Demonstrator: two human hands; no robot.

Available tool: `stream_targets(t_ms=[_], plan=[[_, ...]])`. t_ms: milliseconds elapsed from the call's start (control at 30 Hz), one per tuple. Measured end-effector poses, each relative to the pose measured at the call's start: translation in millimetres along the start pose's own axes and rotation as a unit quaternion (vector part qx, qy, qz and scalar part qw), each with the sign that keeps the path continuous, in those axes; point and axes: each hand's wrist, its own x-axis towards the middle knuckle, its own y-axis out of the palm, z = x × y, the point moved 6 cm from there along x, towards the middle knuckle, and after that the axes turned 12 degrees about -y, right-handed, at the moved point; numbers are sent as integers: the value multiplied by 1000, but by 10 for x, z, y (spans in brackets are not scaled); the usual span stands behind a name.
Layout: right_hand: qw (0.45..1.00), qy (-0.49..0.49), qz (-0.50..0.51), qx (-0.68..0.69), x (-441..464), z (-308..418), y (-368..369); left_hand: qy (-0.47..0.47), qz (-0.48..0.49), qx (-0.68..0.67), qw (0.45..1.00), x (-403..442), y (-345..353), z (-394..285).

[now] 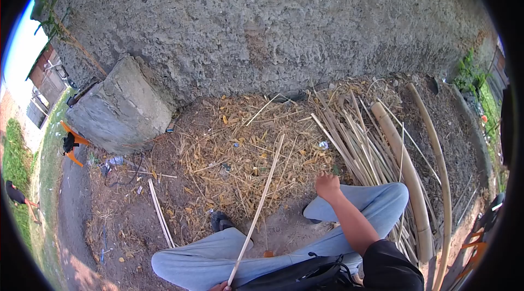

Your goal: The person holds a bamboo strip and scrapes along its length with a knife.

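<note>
A long pale bamboo strip (256,212) slants up from my lap over the straw-covered ground. My left hand (221,286), partly cut off at the bottom edge, is closed round its lower end. My right hand (327,186) is above my right knee, apart from the strip, with its fingers curled in; whatever they may hold is too small to make out. Just to the right of that hand lies a pile of split bamboo strips (357,146), with a thick bamboo pole (406,182) beside it.
A rough wall (262,29) stands in front, with a concrete block (123,108) at left. A curved pole (435,165) lies at right. Two short strips (159,213) are left of my legs. A person (21,198) is at the far left.
</note>
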Motion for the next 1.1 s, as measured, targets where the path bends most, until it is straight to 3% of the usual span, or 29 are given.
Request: stream_targets(t_ms=[33, 67, 133, 167, 233, 300, 333, 400, 633, 667, 733, 833, 933, 1100], plan=[[989, -33, 141, -3, 36, -19, 339, 0, -1, 0, 1000, 13, -16, 43], [990, -35, 140, -3, 0, 39, 388, 10, 1, 8, 1000, 25, -18, 42], [993, -79, 1, 88, -44, 170, 335, 18, 2, 16, 1000, 27, -27, 52], [993, -79, 2, 88, -82, 215, 212, 26, -1, 15, 1000, 7, -9, 6], [960, 49, -94, 259, -197, 179, -442, 36, -3, 15, 999, 19, -22, 14], [909, 107, -177, 363, -261, 83, -866, 28, -15, 10, 999, 69, -66, 105], [909, 106, -178, 362, -197, 41, -879, 28, -15, 8, 999, 64, -74, 106], [803, -25, -396, 445, -189, -22, -1166, 46, -18, 66, 997, 1, -37, -24], [790, -162, -453, 381, -187, 231, -1455, 25, -2, 58, 998, 68, -87, 85], [789, -163, -453, 382, -215, 251, -1514, 10, -12, 90, 996, 81, -111, 113], [844, -107, -356, 387, -202, 262, -1534, -4, -22, 121, 992, 132, -164, 196], [834, -103, -414, 348, -179, 249, -1523, -32, -29, 135, 990, 169, -203, 301], [846, -126, -399, 331, -174, 256, -1557, -28, 28, 17, 999, 101, -96, 199], [843, -149, -431, 286, -209, 283, -1619, 43, 29, 49, 997, 182, -169, 354]])
